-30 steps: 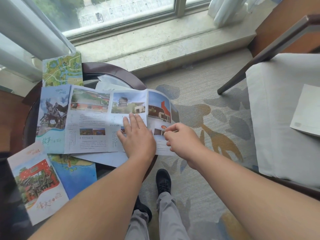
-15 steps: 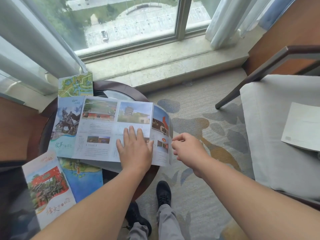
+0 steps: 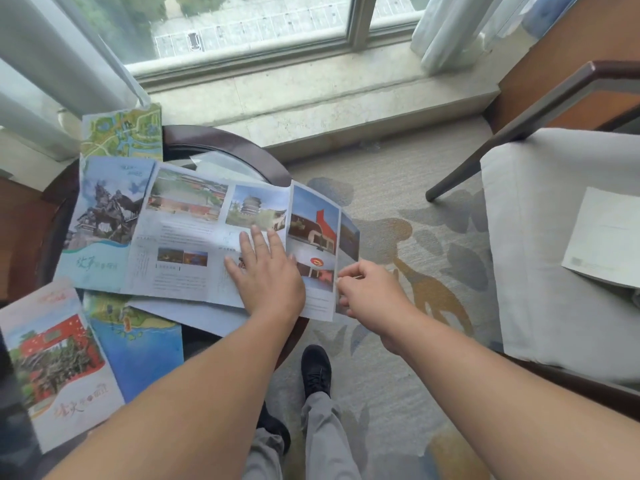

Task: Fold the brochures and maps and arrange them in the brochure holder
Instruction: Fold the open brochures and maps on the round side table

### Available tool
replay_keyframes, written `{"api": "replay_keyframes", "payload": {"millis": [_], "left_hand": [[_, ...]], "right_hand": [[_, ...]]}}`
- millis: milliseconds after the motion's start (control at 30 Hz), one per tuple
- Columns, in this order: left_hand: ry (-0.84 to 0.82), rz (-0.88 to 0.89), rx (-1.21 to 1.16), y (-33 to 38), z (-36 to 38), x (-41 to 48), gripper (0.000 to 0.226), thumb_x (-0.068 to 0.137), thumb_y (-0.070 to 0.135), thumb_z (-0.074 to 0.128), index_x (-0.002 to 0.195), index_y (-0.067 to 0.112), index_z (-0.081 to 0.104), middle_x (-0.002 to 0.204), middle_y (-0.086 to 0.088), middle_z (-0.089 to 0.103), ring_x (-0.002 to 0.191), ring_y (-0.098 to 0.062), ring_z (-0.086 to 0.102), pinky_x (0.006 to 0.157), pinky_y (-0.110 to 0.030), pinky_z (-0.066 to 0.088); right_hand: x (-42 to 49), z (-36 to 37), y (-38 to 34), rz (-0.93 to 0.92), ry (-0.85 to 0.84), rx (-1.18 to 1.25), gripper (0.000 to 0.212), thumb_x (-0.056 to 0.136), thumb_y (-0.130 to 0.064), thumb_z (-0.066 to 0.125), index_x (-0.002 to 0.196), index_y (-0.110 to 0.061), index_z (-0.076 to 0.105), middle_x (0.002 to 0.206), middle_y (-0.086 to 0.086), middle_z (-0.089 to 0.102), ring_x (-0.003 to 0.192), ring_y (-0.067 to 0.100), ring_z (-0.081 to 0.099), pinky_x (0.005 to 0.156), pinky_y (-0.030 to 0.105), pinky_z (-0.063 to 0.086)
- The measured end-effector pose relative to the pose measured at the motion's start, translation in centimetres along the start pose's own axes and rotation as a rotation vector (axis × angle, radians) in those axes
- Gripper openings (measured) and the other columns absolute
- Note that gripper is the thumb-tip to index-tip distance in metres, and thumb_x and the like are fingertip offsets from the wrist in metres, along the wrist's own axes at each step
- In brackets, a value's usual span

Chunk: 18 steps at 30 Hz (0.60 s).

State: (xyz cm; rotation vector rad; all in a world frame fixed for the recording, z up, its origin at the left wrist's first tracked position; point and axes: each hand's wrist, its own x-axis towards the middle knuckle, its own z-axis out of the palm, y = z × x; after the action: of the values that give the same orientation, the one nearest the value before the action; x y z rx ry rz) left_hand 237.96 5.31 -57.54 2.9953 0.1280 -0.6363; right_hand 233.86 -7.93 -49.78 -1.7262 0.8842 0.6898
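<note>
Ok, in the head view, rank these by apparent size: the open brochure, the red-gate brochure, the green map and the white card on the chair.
1. open brochure, clearly largest.
2. red-gate brochure, helped by being nearest the camera.
3. green map and white card: similar, one partly covered, the other cut off at the frame edge, so not ranked.

Brochure flap (image 3: 313, 244) now more upright.
</note>
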Motion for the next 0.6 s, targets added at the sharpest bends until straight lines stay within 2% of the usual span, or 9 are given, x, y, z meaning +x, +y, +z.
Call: {"api": "replay_keyframes", "payload": {"millis": [167, 267, 400, 467, 533, 600], "left_hand": [[-0.005, -0.029, -0.265, 0.0, -4.0, -1.6, 0.051, 0.105, 0.037, 0.016, 0.155, 0.029, 0.016, 0.165, -0.001, 0.01, 0.152, -0.022, -0.002, 0.119, -0.052, 0.002], [0.049, -0.018, -0.498, -1.2, -8.5, -3.2, 0.048, 0.106, 0.035, 0.02, 0.153, 0.031, 0.026, 0.162, 0.004, 0.022, 0.151, -0.019, 0.006, 0.12, -0.049, 0.004], [0.097, 0.014, -0.748, -4.6, -15.7, -5.4, 0.044, 0.106, 0.035, 0.027, 0.146, 0.03, 0.043, 0.152, 0.004, 0.043, 0.145, -0.021, 0.028, 0.118, -0.047, 0.022], [0.107, 0.014, -0.853, -5.8, -19.2, -6.8, 0.039, 0.106, 0.035, 0.03, 0.136, 0.032, 0.054, 0.139, 0.007, 0.056, 0.135, -0.018, 0.043, 0.112, -0.045, 0.034], [0.129, -0.002, -0.96, -7.0, -22.5, -8.4, 0.033, 0.106, 0.034, 0.034, 0.118, 0.038, 0.064, 0.115, 0.019, 0.067, 0.116, -0.006, 0.058, 0.095, -0.036, 0.046], [0.149, -0.021, -1.031, -8.3, -25.5, -9.9, 0.033, 0.105, 0.036, 0.035, 0.105, 0.04, 0.067, 0.097, 0.026, 0.07, 0.093, 0.008, 0.062, 0.078, -0.026, 0.047]], "right_hand": [[-0.6, -0.6, -1.8, -0.028, -0.002, -0.006, 0.009, 0.09, -0.022, 0.051, 0.09, -0.026, 0.059, 0.093, 0.0, 0.064, 0.093, 0.024, 0.066, 0.087, 0.047, 0.057], [-1.5, -1.0, -3.6, -0.063, 0.011, -0.004, 0.007, 0.091, -0.024, 0.052, 0.09, -0.028, 0.058, 0.092, 0.0, 0.063, 0.091, 0.023, 0.065, 0.088, 0.048, 0.056], [-3.5, -0.9, -7.3, -0.121, 0.001, -0.009, 0.009, 0.091, -0.034, 0.054, 0.093, -0.026, 0.058, 0.092, 0.001, 0.063, 0.085, 0.021, 0.061, 0.085, 0.046, 0.054], [-4.6, -0.4, -9.3, -0.152, -0.015, 0.003, 0.021, 0.089, -0.042, 0.057, 0.099, -0.024, 0.058, 0.099, 0.001, 0.064, 0.087, 0.021, 0.061, 0.085, 0.046, 0.053], [-5.8, 0.3, -11.2, -0.189, -0.036, 0.011, 0.042, 0.087, -0.054, 0.058, 0.116, -0.022, 0.056, 0.117, 0.0, 0.061, 0.1, 0.021, 0.061, 0.09, 0.044, 0.052], [-7.0, 1.0, -13.1, -0.232, -0.062, 0.022, 0.065, 0.086, -0.061, 0.059, 0.136, -0.023, 0.047, 0.135, 0.0, 0.053, 0.115, 0.02, 0.054, 0.096, 0.039, 0.046]]}}
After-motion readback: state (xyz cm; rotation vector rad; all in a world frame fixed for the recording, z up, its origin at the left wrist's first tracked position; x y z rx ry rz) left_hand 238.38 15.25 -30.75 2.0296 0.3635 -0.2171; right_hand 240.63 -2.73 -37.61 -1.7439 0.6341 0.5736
